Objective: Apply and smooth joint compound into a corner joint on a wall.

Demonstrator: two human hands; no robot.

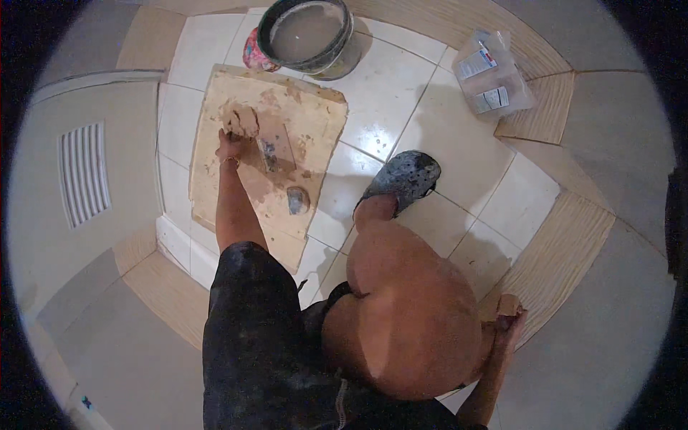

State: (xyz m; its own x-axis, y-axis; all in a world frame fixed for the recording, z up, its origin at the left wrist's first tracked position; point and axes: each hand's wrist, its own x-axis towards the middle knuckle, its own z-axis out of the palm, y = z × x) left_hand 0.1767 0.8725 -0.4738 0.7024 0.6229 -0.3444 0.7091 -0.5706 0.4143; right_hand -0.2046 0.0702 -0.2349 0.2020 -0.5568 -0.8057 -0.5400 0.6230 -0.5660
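My left hand [229, 147], with a band at the wrist, reaches down to a pale, stained board [247, 197] on the floor. Its fingers close around something dark, mostly hidden, beside a lump of brownish wet mix [244, 122]. Just right of that hand lies a flat rectangular plate [276, 145] smeared with mix and grey patches. Nearer to me on the board is a small grey block-like piece [297, 201]. Far off to the right, beside my bent bare leg, my right hand [509, 315] is curled closed near the ribbed wooden-look tiles; what it holds, if anything, is unclear.
A dark bucket [304, 36] of murky greyish liquid stands beyond the board, with a red patterned item [256, 54] beside it. A clear plastic bag [494, 75] with labels lies at the far right. My foot wears a dark, spattered slipper [405, 179] on glossy white tiles.
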